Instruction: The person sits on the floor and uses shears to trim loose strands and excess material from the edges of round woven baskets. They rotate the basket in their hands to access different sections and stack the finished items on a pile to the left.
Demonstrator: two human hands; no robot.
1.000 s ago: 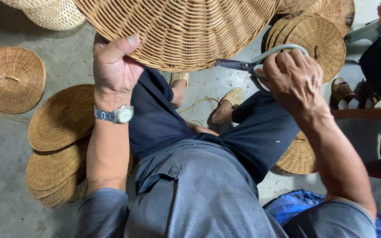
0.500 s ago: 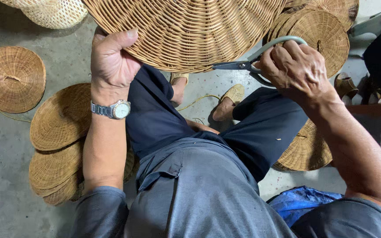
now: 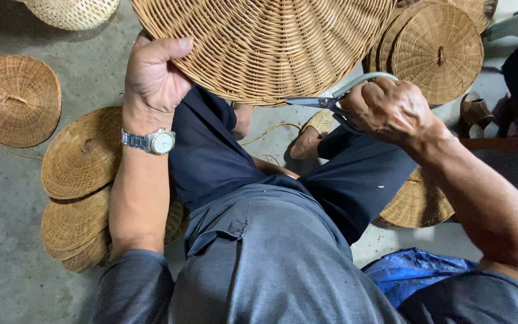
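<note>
A large round woven rattan piece (image 3: pixel 265 42) is held over my lap, its lower rim facing me. My left hand (image 3: pixel 154 75), with a silver wristwatch on the wrist, grips the rim at its left side, thumb on top. My right hand (image 3: pixel 388 108) is closed around the grey handles of a pair of scissors (image 3: pixel 331 99). The blades point left and sit right at the lower edge of the woven piece. I sit with legs in dark blue trousers and wear a grey shirt.
Several woven conical lids lie on the concrete floor: one at far left (image 3: pixel 14 99), a stack by my left arm (image 3: pixel 82 180), more at upper right (image 3: pixel 436 48) and under my right leg (image 3: pixel 418 204). A blue bag (image 3: pixel 415 273) lies at lower right. Sandalled feet are near the middle.
My right hand with the scissors has moved left and slightly down, bringing the blades to the lower rim. The woven piece has shifted a little in my left hand.
</note>
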